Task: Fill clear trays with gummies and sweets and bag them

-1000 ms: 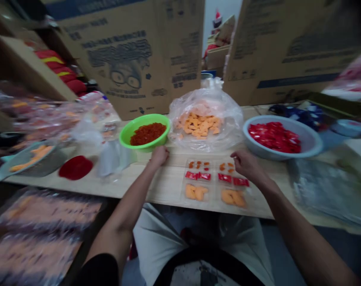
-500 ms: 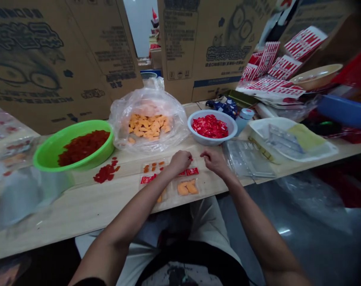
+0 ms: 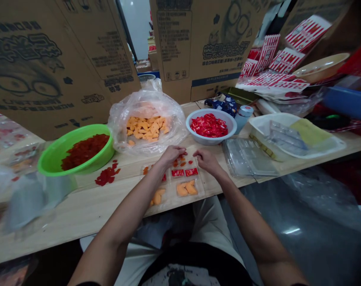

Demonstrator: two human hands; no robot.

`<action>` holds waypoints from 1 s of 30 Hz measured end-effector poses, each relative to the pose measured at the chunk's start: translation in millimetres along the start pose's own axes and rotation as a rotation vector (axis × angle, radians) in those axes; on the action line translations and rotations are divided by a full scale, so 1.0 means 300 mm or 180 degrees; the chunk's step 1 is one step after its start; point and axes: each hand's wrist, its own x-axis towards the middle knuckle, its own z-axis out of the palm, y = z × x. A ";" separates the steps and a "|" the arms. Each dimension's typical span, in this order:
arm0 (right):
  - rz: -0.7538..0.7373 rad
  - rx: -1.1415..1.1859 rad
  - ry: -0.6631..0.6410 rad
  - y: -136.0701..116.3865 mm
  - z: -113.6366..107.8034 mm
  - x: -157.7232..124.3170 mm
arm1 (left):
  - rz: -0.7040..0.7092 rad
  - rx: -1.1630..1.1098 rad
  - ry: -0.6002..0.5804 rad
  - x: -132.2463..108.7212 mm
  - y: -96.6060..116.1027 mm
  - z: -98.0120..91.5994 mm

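My left hand (image 3: 172, 155) is over the upper part of a clear compartment tray (image 3: 200, 190), its fingertips closed on a small dark-red gummy piece (image 3: 184, 153). At the tray's upper right corner is my right hand (image 3: 207, 160), its fingers curled together; whatever they may hold is hidden. The tray holds small orange-red pieces (image 3: 183, 163) at the top, two red packets (image 3: 177, 173) in the middle and orange curved sweets (image 3: 187, 188) at the bottom. A second, similarly filled tray (image 3: 165, 196) lies to its left, partly covered by my left forearm.
Behind the trays are a green basin (image 3: 46, 169) of dark-red pieces, a clear bag (image 3: 176, 107) of orange sweets and a light-blue bowl (image 3: 212, 141) of red packets. Loose red pieces (image 3: 107, 175) lie near the basin. Stacked clear trays (image 3: 246, 157) and a white tub (image 3: 326, 153) stand right.
My left hand has shifted left and up, with its fingers straighter. My right hand has moved slightly left. More of the right tray's small pieces and packets now show between my hands.
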 end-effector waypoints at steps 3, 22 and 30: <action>0.0012 -0.0032 0.0005 0.002 0.001 0.018 | 0.0049 0.0016 -0.0001 0.023 0.001 0.029; -0.0610 -0.1526 -0.0952 -0.086 -0.020 0.046 | -0.0241 -0.2115 0.0842 -0.142 0.057 -0.337; -0.0795 -0.2180 -0.1219 -0.139 -0.022 0.082 | -0.0316 -0.2315 0.1372 -0.320 -0.062 -0.513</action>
